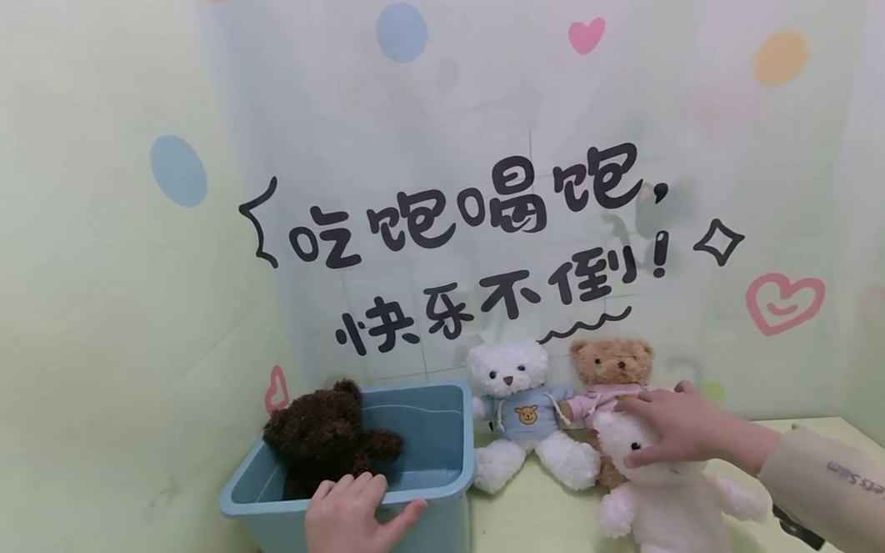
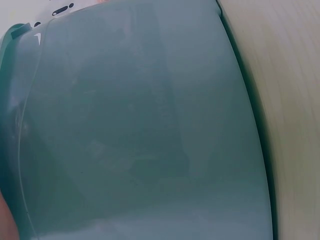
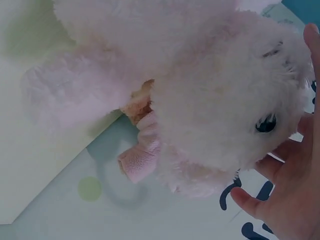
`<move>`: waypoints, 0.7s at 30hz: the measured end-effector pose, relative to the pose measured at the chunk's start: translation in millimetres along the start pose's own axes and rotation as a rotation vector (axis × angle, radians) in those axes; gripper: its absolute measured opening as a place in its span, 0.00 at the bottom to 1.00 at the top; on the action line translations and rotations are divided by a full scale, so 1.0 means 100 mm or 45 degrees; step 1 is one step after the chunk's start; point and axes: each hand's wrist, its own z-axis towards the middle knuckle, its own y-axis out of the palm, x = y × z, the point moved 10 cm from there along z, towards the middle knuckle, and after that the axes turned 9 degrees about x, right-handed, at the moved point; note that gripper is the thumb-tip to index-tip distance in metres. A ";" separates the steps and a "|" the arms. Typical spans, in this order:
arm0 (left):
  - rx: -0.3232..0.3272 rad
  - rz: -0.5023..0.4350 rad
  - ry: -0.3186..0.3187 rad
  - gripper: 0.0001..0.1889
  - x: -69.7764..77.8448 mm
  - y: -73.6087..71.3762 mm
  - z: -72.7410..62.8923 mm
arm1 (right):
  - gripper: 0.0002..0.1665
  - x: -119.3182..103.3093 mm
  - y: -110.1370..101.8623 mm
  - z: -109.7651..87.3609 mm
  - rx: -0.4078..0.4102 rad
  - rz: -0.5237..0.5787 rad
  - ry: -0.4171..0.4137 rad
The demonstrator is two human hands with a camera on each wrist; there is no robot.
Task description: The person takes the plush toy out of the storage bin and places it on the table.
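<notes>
My left hand [image 1: 348, 519] grips the front rim of a blue plastic bin [image 1: 432, 532], fingers curled over the edge and thumb stretched to the right. The bin's wall [image 2: 135, 125] fills most of the left wrist view. Inside the bin sits a dark brown teddy bear [image 1: 316, 438], leaning at the left. My right hand [image 1: 679, 427] is at the head of a white plush toy [image 1: 676, 511], fingers spread around it. In the right wrist view, the white plush toy [image 3: 210, 100] shows one dark eye, and some fingertips are behind its head.
Right of the bin, a white teddy bear [image 1: 525, 410] in a blue hoodie sits against the back wall. Beside it is a light brown teddy bear [image 1: 612, 361] in pink, partly hidden. All stand on a pale table [image 1: 534, 526], before a printed wall sheet [image 1: 433, 101].
</notes>
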 end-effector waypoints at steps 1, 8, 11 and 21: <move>0.004 -0.001 0.001 0.32 0.00 0.00 0.00 | 0.49 0.02 0.00 0.00 -0.010 0.013 0.023; 0.042 -0.002 0.015 0.32 0.01 -0.03 -0.01 | 0.40 0.10 -0.04 0.04 -0.033 0.036 0.064; 0.041 0.001 0.014 0.32 0.01 -0.03 -0.01 | 0.38 0.13 -0.06 0.06 -0.038 0.044 0.075; 0.022 0.011 0.005 0.32 0.00 -0.02 -0.01 | 0.36 0.20 -0.10 0.09 -0.088 0.038 0.115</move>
